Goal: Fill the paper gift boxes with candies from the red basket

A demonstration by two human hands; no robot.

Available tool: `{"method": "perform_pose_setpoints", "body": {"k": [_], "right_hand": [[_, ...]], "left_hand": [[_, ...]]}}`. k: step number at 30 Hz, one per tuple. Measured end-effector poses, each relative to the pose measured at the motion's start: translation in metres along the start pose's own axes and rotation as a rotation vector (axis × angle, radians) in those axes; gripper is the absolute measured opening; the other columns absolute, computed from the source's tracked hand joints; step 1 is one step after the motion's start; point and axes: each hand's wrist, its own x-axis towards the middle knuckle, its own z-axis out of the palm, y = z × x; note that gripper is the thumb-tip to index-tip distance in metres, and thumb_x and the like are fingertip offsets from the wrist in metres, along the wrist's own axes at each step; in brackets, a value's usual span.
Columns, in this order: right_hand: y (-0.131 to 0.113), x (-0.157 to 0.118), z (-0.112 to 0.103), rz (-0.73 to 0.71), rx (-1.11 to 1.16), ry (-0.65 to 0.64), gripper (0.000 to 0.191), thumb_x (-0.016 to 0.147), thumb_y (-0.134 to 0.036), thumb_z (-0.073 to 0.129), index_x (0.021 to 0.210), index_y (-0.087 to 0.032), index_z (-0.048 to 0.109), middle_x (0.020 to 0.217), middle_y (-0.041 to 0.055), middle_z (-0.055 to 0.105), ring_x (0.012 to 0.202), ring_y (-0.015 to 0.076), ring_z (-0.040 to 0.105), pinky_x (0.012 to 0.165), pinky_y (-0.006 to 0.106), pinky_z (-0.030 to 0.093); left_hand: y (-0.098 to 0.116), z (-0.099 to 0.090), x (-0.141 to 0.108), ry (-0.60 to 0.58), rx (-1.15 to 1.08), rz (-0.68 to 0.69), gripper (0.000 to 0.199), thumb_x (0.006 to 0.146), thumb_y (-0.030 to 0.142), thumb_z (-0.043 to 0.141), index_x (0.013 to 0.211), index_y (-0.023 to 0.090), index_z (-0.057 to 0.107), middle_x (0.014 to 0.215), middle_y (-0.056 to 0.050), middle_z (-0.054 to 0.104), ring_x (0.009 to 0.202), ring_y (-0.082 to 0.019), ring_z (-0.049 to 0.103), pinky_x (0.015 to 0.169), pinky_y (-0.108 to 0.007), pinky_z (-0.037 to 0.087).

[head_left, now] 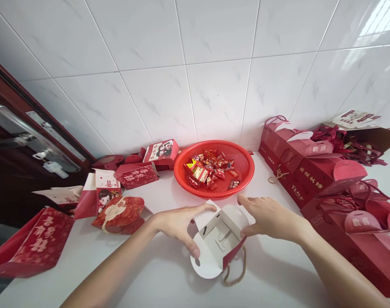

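Note:
A small gift box (223, 239), white inside and red outside, stands on the table with its top flaps spread and its slotted base showing. My left hand (182, 226) grips its left side, thumb on the rounded near flap and forefinger along the far-left flap. On the right side, my right hand (268, 218) holds the box, with the thumb at the wall and the fingers round the far flap, partly hidden. A twine handle (238, 273) loops from the box onto the table. Just behind lies a red plastic basket (249, 177) holding wrapped candies (208, 169).
Red boxes (313, 175) with cord handles line the right side, beside a carton (379, 141) of ribbons. More red boxes (42, 233) and an orange-red pouch-shaped box (121, 214) are at left. A tiled wall (217, 94) rises behind; a dark door (18, 141) stands at left.

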Motion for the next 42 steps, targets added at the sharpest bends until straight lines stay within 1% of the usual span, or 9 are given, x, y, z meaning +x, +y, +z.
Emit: {"method": "perform_pose_setpoints", "body": {"k": [5,11,17,23,28,31,38,40,42], "right_hand": [[0.002,0.002,-0.001,-0.134,0.039,0.091,0.035,0.082,-0.027,0.076,0.105,-0.022,0.051,0.106,0.0052,0.063,0.085,0.0234,0.067,0.066,0.029,0.042],[0.014,0.006,0.005,0.018,-0.076,0.166,0.025,0.091,-0.041,0.064,0.096,-0.021,0.052,0.083,0.0053,0.064,0.074,0.025,0.066,0.059,0.029,0.038],[0.034,0.02,0.006,0.027,0.112,-0.13,0.04,0.096,-0.056,0.047,0.08,-0.021,0.056,0.069,0.0056,0.062,0.069,0.0243,0.064,0.058,0.03,0.039],[0.052,0.034,0.006,0.04,0.521,-0.43,0.063,0.082,-0.082,0.043,0.076,-0.02,0.051,0.063,0.0029,0.061,0.052,0.0162,0.058,0.05,0.028,0.047],[0.055,0.04,0.008,0.049,0.601,-0.501,0.072,0.069,-0.091,0.05,0.071,-0.019,0.051,0.062,0.0028,0.06,0.048,0.0143,0.056,0.044,0.027,0.048],[0.054,0.041,0.007,0.058,0.584,-0.393,0.067,0.073,-0.086,0.054,0.072,-0.019,0.052,0.063,0.0029,0.061,0.052,0.015,0.058,0.046,0.026,0.046],[0.033,0.016,-0.007,0.158,0.17,0.172,0.036,0.086,-0.054,0.067,0.08,-0.019,0.059,0.076,0.0038,0.067,0.07,0.02,0.062,0.06,0.027,0.036],[0.024,0.007,-0.009,0.074,0.234,0.252,0.031,0.089,-0.05,0.066,0.088,-0.019,0.062,0.079,0.0035,0.068,0.07,0.018,0.061,0.061,0.027,0.036],[0.017,0.002,-0.009,-0.129,0.337,0.236,0.028,0.093,-0.048,0.062,0.095,-0.019,0.065,0.086,0.004,0.068,0.072,0.0158,0.06,0.064,0.026,0.038]], "left_hand": [[-0.021,0.01,0.005,0.082,-0.02,-0.012,0.12,0.053,0.048,0.091,0.154,0.035,0.03,0.156,-0.006,0.039,0.133,-0.033,0.048,0.109,-0.038,0.042],[-0.03,0.007,0.008,0.128,-0.064,0.026,0.114,0.06,0.051,0.089,0.156,0.036,0.029,0.163,-0.006,0.032,0.145,-0.034,0.035,0.118,-0.044,0.032],[-0.032,0.007,0.011,0.118,-0.078,0.069,0.114,0.06,0.051,0.089,0.156,0.037,0.029,0.163,-0.005,0.031,0.146,-0.034,0.034,0.118,-0.042,0.032],[-0.031,0.007,0.01,0.128,-0.072,0.083,0.111,0.061,0.053,0.088,0.155,0.034,0.033,0.164,-0.006,0.029,0.148,-0.035,0.031,0.12,-0.043,0.029],[-0.033,0.007,0.01,0.12,-0.015,0.051,0.117,0.06,0.052,0.089,0.158,0.033,0.027,0.166,-0.007,0.025,0.149,-0.034,0.028,0.121,-0.043,0.027],[-0.031,0.007,0.009,0.167,0.052,0.064,0.111,0.062,0.054,0.087,0.156,0.033,0.033,0.164,-0.006,0.029,0.15,-0.033,0.029,0.122,-0.044,0.026],[-0.015,0.01,0.007,0.226,0.227,0.034,0.108,0.066,0.062,0.082,0.156,0.035,0.031,0.16,-0.003,0.037,0.144,-0.032,0.041,0.118,-0.041,0.032],[-0.012,0.012,0.007,0.233,0.247,0.034,0.108,0.066,0.064,0.081,0.157,0.036,0.028,0.16,-0.003,0.038,0.143,-0.032,0.042,0.117,-0.04,0.034],[-0.011,0.013,0.007,0.242,0.263,0.028,0.108,0.067,0.065,0.08,0.157,0.036,0.028,0.159,-0.003,0.04,0.142,-0.033,0.044,0.116,-0.039,0.036]]}}
